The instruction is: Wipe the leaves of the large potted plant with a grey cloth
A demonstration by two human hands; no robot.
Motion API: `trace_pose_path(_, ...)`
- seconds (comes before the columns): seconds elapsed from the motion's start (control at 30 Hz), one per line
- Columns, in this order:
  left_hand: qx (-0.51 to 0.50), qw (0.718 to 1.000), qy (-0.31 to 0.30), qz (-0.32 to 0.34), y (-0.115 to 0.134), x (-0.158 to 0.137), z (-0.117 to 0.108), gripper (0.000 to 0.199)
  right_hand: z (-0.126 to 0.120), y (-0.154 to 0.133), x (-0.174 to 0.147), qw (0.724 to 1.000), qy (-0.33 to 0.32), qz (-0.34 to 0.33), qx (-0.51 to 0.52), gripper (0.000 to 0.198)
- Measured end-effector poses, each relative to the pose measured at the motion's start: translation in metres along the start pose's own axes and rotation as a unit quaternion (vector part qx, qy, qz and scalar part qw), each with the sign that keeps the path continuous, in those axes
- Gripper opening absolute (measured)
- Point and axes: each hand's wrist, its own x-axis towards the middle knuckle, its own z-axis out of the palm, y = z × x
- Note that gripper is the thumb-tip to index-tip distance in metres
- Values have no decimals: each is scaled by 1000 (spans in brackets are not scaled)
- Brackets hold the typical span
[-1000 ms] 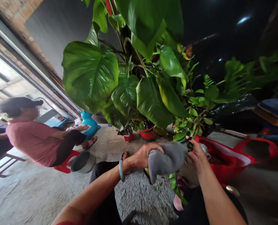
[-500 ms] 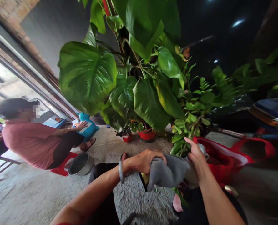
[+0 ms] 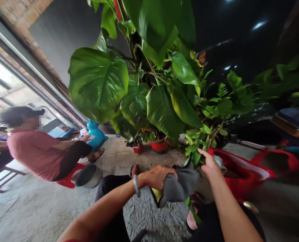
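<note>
My left hand [image 3: 159, 178], with a pale bangle at the wrist, is closed round a bunched grey cloth [image 3: 181, 185]. A yellow patch with a dark edge shows on the cloth's lower left. My right hand [image 3: 211, 164] is at a leafy plant stem [image 3: 196, 157] beside the cloth, one finger pointing up along the leaves. It seems to grip the stem, though the inner fingers are partly hidden. Green leaves [image 3: 194, 211] hang below, near my foot. The cloth's right end lies close to my right hand, with a small gap between them.
A large-leaved potted plant [image 3: 99, 84] stands in front, near a red pot [image 3: 158, 145]. A red bag [image 3: 240, 174] sits at the right. Leftward are a metal basin [image 3: 88, 176], a blue animal-shaped toy [image 3: 95, 134] and a seated person [image 3: 38, 148]; another person is partly visible.
The cloth in my left hand has drawn away from my right hand and its right end has come free of it. My right hand has stayed by the stem. The view has shifted slightly.
</note>
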Motion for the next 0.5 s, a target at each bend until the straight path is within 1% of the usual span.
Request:
trace_pose_path(0.03,-22,1000,4,1,3,-14,-4,42,0,0,0,1000,5,11,-1,25)
trace_pose_path(0.07,-41,999,27,3,10,-24,-11,41,0,0,1,1000,9,21,-2,25)
trace_pose_path(0.13,-69,990,122,17,27,-29,-30,42,2,1,2,1000,9,28,-4,24)
trace_pose_path(0.17,-77,980,180,32,36,-23,-39,44,3,1,3,1000,9,27,-4,25)
trace_pose_path(0.23,-78,954,282,68,49,0,-52,49,5,2,3,1000,13,16,-4,26)
trace_pose_path(0.27,-70,942,316,84,51,14,-54,50,5,2,3,1000,16,9,-5,25)
trace_pose_path(0.3,-59,936,334,91,50,27,-53,49,6,2,2,1000,18,2,-7,24)
trace_pose_path(0.33,-46,938,333,87,46,38,-47,46,5,1,2,1000,16,-5,-12,22)
trace_pose_path(0.37,-36,944,319,76,40,45,-40,42,5,1,1,1000,11,-10,-18,18)
trace_pose_path(0.4,-32,954,293,62,33,48,-30,38,4,2,1,1000,4,-14,-25,16)
trace_pose_path(0.43,-35,964,260,52,25,45,-20,37,3,2,1,999,-2,-20,-33,16)
trace_pose_path(0.5,-61,974,217,35,10,26,-3,40,0,3,2,998,-9,-41,-44,21)
